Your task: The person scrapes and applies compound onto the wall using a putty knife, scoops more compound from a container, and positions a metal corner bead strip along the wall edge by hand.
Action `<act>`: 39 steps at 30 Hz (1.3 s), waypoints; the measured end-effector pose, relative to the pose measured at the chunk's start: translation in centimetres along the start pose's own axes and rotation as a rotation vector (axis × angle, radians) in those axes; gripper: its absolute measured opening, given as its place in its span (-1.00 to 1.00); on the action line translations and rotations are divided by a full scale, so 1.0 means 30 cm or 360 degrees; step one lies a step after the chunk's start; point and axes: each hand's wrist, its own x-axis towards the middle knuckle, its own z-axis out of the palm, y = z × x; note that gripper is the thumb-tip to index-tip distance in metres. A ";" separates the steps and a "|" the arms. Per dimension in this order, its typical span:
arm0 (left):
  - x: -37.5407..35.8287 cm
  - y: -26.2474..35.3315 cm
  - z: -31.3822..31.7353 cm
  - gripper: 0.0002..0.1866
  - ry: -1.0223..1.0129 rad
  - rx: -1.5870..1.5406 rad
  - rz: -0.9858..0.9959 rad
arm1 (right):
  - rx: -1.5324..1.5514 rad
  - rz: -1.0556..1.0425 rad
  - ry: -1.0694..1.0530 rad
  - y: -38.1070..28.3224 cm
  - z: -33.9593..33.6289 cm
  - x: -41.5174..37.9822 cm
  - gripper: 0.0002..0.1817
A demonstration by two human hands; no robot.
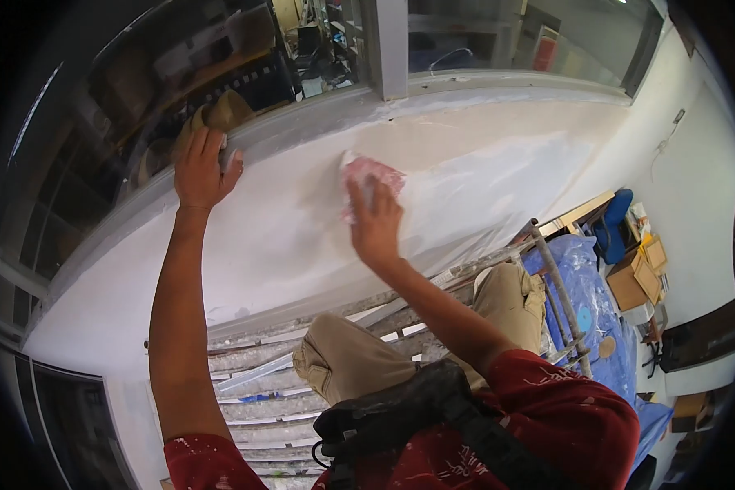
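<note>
My right hand (376, 220) presses a piece of red sandpaper (384, 170), dusted with white, flat against the wall (269, 220) below the window. The wall is whitish, with patchy beige and bluish-white areas around the sandpaper. Higher and to the left, my left hand (202, 173) rests on the grey window frame (302, 114), fingers laid over the sill and thumb apart. Nothing shows in that hand. The palm side of each hand is hidden.
Under my knees is a scaffold platform of slats (261, 367) with gaps. A metal scaffold pole (557, 294) rises at the right. Beyond it lie blue plastic sheeting (580, 269), a blue chair (612, 224) and cardboard boxes (635, 279). Window glass (482, 49) spans the top.
</note>
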 end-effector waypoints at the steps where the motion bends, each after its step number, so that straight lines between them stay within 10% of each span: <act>1: -0.001 0.000 0.001 -0.68 0.0008 -0.0004 0.0010 | -0.0051 -0.0022 -0.0053 -0.031 0.048 -0.039 -0.26; 10: 0.019 -0.004 -0.012 -0.69 0.0000 0.0018 0.0025 | 0.0223 0.0023 -0.1154 0.114 0.008 -0.544 -0.33; 12: 0.004 0.003 -0.002 -0.70 -0.0007 0.0015 0.0016 | 0.0319 0.0181 -0.0890 0.265 0.054 -0.647 -0.47; 16: 0.011 -0.005 -0.004 -0.72 -0.0040 0.0065 -0.0007 | 0.1638 0.2048 -0.0886 0.468 -0.031 -0.615 -0.77; 22: 0.001 -0.014 0.010 -0.72 -0.0057 0.0022 0.0007 | 0.1933 0.2869 -0.0310 0.472 0.058 -0.622 -0.72; 39: 0.000 -0.031 0.017 -0.75 -0.0106 0.0070 0.0155 | 0.2294 0.2959 -0.0395 0.516 0.607 -0.759 -0.64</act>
